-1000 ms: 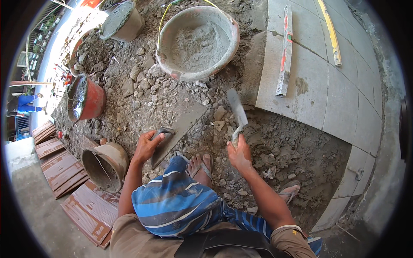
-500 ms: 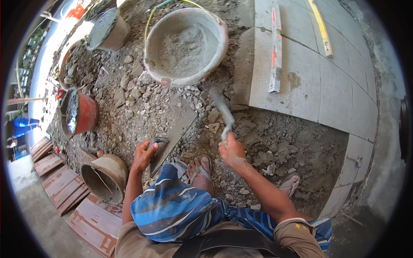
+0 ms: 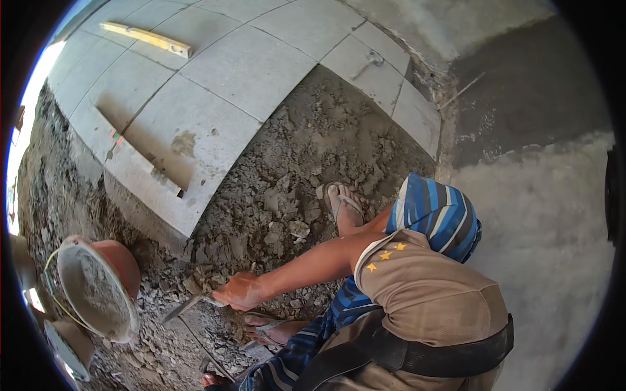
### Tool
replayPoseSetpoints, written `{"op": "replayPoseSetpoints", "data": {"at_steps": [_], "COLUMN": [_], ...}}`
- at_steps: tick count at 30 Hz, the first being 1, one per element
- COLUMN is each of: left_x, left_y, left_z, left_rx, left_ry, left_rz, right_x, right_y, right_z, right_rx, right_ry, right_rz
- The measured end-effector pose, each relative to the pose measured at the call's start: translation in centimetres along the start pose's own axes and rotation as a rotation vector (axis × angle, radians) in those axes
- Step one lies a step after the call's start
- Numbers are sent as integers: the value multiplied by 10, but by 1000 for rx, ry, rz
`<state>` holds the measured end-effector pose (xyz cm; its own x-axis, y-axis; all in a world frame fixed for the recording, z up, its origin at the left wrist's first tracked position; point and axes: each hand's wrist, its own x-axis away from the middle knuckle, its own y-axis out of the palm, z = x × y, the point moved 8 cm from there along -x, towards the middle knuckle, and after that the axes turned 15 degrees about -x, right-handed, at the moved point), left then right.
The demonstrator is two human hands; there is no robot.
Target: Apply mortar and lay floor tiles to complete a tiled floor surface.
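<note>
My right hand [image 3: 238, 291] is closed round the handle of a small trowel [image 3: 180, 309], whose narrow blade points left, low over the rubble. At the bottom edge, only some fingers of my left hand [image 3: 210, 379] show, curled at the handle of a flat plastering trowel [image 3: 207, 362]. That tool is turned nearly edge-on, a thin dark line above the stones. Left of my right hand stands a mortar-smeared tub [image 3: 122, 259] with grey mix in it. Broken, damp soil [image 3: 280, 169] lies beyond my forearm, beside my sandalled feet.
Grey floor tiles [image 3: 244, 62] border the soil in a stepped edge. A pale spirit level [image 3: 145, 159] and a yellow one [image 3: 147, 38] lie on them. A small tool [image 3: 373, 60] rests on a farther tile. Another bucket [image 3: 70, 348] stands at lower left. Concrete floor [image 3: 528, 221] spans the right.
My view has swung to the right, so the tub now appears at lower left and the tiles at the top. My left hand has mostly slipped from view. Both tools stay held.
</note>
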<state>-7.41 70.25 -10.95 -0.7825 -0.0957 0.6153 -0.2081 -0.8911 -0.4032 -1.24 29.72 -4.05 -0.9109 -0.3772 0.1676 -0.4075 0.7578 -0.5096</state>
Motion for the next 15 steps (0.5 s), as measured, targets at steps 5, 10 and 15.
{"op": "replayPoseSetpoints", "data": {"at_steps": [5, 10, 15], "left_x": [-8, -5, 3], "left_y": [5, -2, -8], "left_z": [0, -1, -6], "left_rx": [-18, -11, -10], "left_ry": [-19, -21, -20], "left_rz": [-92, -151, -144], "right_x": [5, 9, 9], "right_y": [-2, 6, 6], "right_z": [31, 28, 25], "right_rx": [-293, -222, -262], "right_ry": [330, 241, 180], "right_rz": [234, 119, 102]}}
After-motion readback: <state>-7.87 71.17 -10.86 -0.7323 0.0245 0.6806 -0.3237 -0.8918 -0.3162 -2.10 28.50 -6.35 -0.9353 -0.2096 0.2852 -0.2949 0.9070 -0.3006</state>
